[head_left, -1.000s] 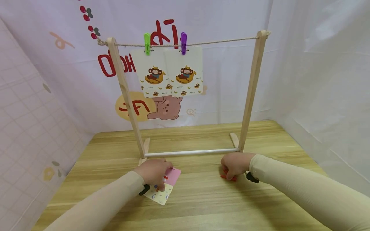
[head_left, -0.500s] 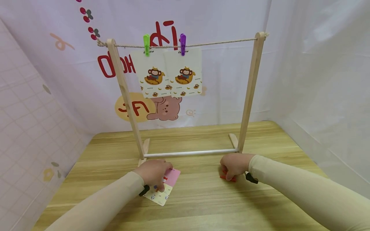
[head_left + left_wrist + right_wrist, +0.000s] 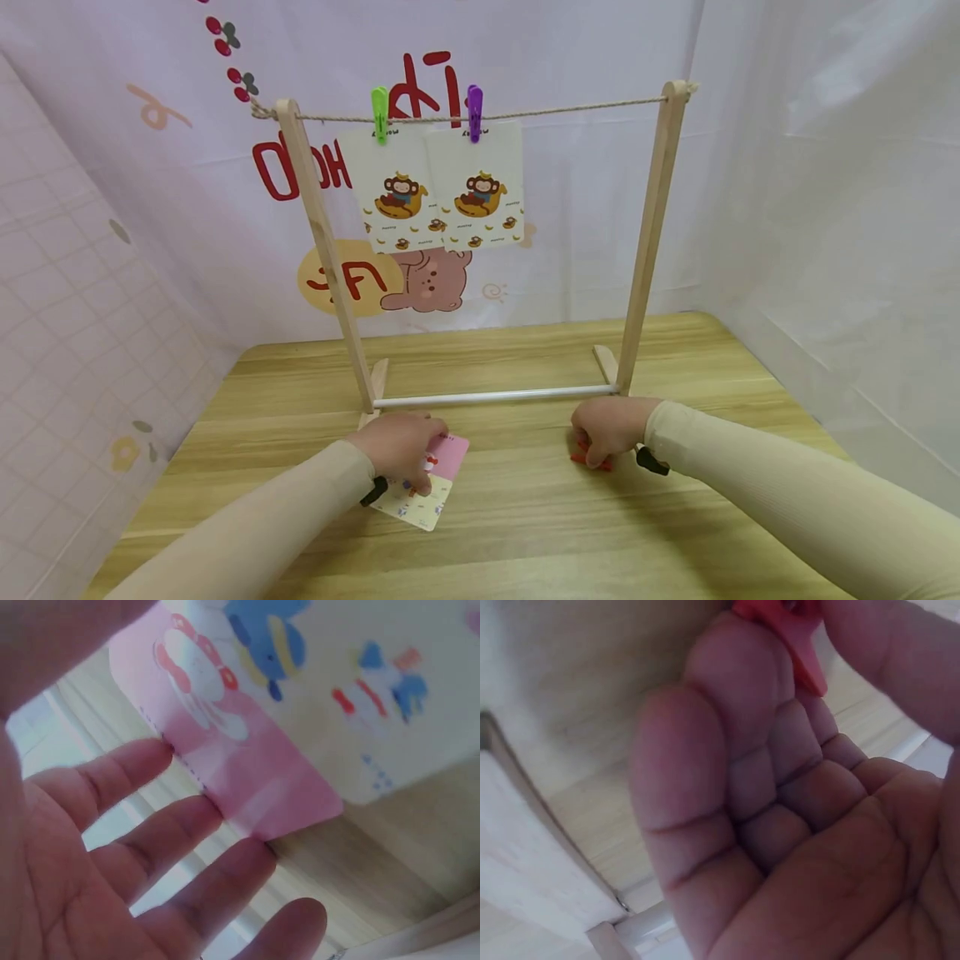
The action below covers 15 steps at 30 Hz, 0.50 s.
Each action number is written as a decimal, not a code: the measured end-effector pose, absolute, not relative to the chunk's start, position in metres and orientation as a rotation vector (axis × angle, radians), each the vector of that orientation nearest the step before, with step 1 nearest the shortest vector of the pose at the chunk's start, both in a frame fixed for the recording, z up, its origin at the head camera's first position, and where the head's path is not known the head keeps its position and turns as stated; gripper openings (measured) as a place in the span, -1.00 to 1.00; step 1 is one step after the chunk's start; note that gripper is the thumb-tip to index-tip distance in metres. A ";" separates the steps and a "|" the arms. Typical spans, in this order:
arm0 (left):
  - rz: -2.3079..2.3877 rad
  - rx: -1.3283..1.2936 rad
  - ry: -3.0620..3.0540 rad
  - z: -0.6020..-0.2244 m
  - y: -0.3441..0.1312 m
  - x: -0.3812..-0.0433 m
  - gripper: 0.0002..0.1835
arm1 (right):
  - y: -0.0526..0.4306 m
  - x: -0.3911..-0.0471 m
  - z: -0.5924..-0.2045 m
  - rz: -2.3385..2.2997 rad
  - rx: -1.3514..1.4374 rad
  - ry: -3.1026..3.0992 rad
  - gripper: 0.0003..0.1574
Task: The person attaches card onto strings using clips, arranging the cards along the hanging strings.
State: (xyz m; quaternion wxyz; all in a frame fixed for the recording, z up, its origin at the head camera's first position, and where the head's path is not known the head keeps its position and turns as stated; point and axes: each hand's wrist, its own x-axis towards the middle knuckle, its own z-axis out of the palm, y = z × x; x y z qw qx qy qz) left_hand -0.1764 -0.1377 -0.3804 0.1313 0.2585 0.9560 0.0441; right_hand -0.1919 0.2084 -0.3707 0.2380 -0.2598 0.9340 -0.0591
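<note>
My left hand (image 3: 401,450) spreads over a pink and pale-yellow card (image 3: 450,457) on the table, left of the middle. In the left wrist view, extended fingertips (image 3: 202,810) touch the card's pink edge, and the thumb's tip is out of frame. In the head view the thumb overlaps the card's yellow part. My right hand (image 3: 611,429) is low over the table near the right post. It pinches a red clothespin (image 3: 791,634) between thumb and index finger, the other fingers curled into the palm.
Behind the hands stands a wooden frame with two posts (image 3: 651,233), a white bottom rod (image 3: 495,396) and a rope (image 3: 577,109). A green clothespin (image 3: 380,115) and a purple clothespin (image 3: 475,113) hold two monkey cards (image 3: 480,158) on it. Printed cloth (image 3: 570,275) hangs behind.
The near corner of the pink and yellow card has shifted slightly right and up in the head view, with my left thumb over it. The right hand keeps its place with the red clothespin.
</note>
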 end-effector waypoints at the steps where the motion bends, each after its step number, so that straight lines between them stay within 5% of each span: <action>1: 0.132 0.753 2.778 -0.380 -0.137 -0.177 -0.26 | 0.208 -0.192 -0.371 -0.151 -0.710 2.563 -0.66; 15: 0.286 0.670 2.729 -0.384 -0.146 -0.192 -0.28 | 0.205 -0.186 -0.371 -0.108 -0.678 2.604 -0.73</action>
